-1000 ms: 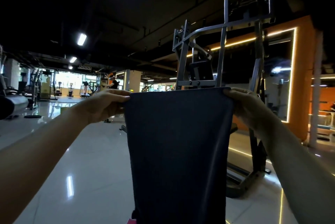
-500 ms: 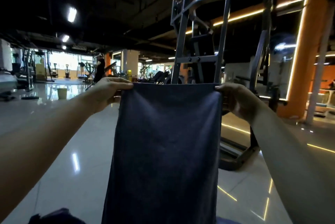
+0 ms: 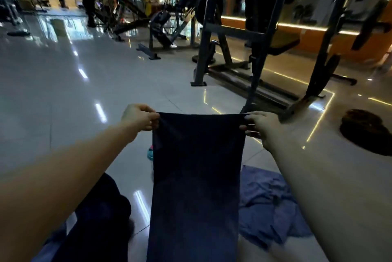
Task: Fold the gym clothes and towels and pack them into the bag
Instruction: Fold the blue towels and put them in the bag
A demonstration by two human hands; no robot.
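Gym floor | left hand, right hand: fingers pinch dark garment | lowered since

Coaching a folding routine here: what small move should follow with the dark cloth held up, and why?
Probably lay the dark cloth flat on the floor ahead: left hand and right hand pinch its top corners, and it hangs long and unfolded, so halving it seems easier lying down.

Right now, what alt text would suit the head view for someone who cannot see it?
The left hand and right hand each pinch a top corner of a dark cloth, hanging it over a shiny gym floor. A crumpled blue towel lies right of it, a weight machine behind.
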